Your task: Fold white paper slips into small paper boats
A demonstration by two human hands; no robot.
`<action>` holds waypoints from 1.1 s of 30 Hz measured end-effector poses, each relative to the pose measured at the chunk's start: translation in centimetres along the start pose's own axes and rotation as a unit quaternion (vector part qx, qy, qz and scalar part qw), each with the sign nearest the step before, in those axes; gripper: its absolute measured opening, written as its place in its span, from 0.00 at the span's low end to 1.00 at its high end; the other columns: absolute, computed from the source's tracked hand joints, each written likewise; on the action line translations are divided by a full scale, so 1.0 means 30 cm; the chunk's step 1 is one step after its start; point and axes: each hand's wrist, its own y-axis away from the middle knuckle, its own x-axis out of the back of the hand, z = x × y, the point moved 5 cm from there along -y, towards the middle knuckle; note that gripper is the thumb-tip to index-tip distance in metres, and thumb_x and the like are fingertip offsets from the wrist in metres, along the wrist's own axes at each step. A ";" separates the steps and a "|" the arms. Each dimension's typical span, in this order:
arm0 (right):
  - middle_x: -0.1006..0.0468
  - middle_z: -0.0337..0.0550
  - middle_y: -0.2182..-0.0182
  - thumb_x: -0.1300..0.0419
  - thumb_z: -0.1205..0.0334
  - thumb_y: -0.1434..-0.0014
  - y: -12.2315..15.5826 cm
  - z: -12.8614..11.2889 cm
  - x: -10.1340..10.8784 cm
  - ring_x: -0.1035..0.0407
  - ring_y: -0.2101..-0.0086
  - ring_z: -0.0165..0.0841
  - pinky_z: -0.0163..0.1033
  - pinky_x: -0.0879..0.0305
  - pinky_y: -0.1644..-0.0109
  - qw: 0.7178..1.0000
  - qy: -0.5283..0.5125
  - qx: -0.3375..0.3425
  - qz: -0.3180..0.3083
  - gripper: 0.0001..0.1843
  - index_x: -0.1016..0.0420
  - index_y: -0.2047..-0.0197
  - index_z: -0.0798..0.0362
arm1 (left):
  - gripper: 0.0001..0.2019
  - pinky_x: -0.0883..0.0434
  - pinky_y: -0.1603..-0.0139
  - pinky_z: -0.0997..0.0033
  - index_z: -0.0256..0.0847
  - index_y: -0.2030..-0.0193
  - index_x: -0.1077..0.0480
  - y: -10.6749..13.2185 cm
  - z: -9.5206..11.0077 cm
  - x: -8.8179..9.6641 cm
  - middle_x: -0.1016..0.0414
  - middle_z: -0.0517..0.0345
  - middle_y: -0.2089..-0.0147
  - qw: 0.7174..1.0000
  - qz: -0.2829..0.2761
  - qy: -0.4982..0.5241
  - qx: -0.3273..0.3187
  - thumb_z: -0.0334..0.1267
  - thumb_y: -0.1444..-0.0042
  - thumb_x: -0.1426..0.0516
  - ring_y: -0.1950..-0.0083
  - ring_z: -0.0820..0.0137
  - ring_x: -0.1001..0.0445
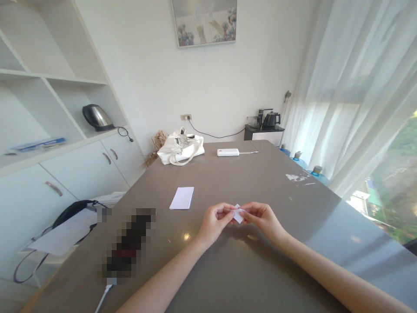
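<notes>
A small folded piece of white paper [239,216] is held between my two hands, a little above the grey-brown table [208,278]. My left hand [219,219] pinches its left side between thumb and fingers. On the right side, the thumb and fingers of my right hand [260,216] close on the same paper. The fingers partly cover it, so its full shape is hidden. Left of my hands lies a flat stack of white paper [181,198].
A white handbag [180,147] and a white power bank [227,152] with a short cable sit toward the table's far end. A pixelated dark object [128,243] with a white cable lies at left. Torn white scraps [296,177] are at right, near blue water bottles [317,174].
</notes>
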 end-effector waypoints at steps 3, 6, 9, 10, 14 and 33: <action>0.20 0.46 0.74 0.34 0.48 0.54 -0.004 0.010 0.006 0.28 0.74 0.33 0.38 0.33 0.67 1.000 -0.015 -0.002 -0.003 0.20 0.23 0.66 0.57 | 0.13 0.28 0.66 0.71 0.34 0.64 0.26 0.000 -0.006 0.003 0.21 0.52 0.69 1.000 0.000 0.015 0.014 0.42 0.51 0.39 0.70 0.68 0.24; 0.20 0.45 0.75 0.33 0.50 0.55 -0.004 0.008 0.004 0.29 0.73 0.33 0.38 0.33 0.65 1.000 -0.021 0.002 -0.005 0.17 0.21 0.68 0.56 | 0.11 0.28 0.67 0.70 0.34 0.68 0.25 -0.002 -0.011 0.012 0.21 0.53 0.72 0.999 0.024 0.023 0.031 0.42 0.53 0.38 0.71 0.68 0.24; 0.21 0.43 0.75 0.34 0.52 0.55 -0.001 -0.001 0.002 0.29 0.73 0.32 0.38 0.33 0.64 1.000 -0.022 0.004 0.002 0.14 0.21 0.70 0.55 | 0.11 0.28 0.66 0.69 0.34 0.69 0.24 -0.005 -0.010 0.014 0.21 0.52 0.72 0.998 0.029 0.021 0.042 0.41 0.54 0.37 0.71 0.67 0.24; 0.21 0.43 0.75 0.35 0.52 0.54 0.001 -0.003 0.003 0.29 0.73 0.33 0.38 0.33 0.64 1.000 -0.019 0.003 0.006 0.14 0.21 0.71 0.55 | 0.11 0.27 0.65 0.69 0.34 0.68 0.24 -0.004 -0.006 0.015 0.21 0.52 0.71 0.999 0.028 0.017 0.040 0.41 0.54 0.37 0.70 0.66 0.23; 0.21 0.44 0.75 0.37 0.51 0.52 0.006 -0.013 0.011 0.29 0.74 0.33 0.38 0.32 0.65 1.000 -0.001 0.003 0.023 0.15 0.21 0.71 0.55 | 0.12 0.27 0.61 0.68 0.34 0.66 0.23 0.001 0.016 0.007 0.20 0.50 0.66 1.000 0.007 0.014 0.026 0.43 0.51 0.39 0.66 0.65 0.23; 0.21 0.45 0.74 0.33 0.45 0.57 -0.002 0.023 0.007 0.25 0.68 0.37 0.43 0.29 0.58 0.998 -0.052 -0.042 0.022 0.23 0.30 0.66 0.55 | 0.13 0.26 0.59 0.64 0.34 0.66 0.24 0.003 -0.019 0.022 0.20 0.47 0.65 0.997 0.054 -0.058 0.018 0.42 0.54 0.37 0.63 0.60 0.22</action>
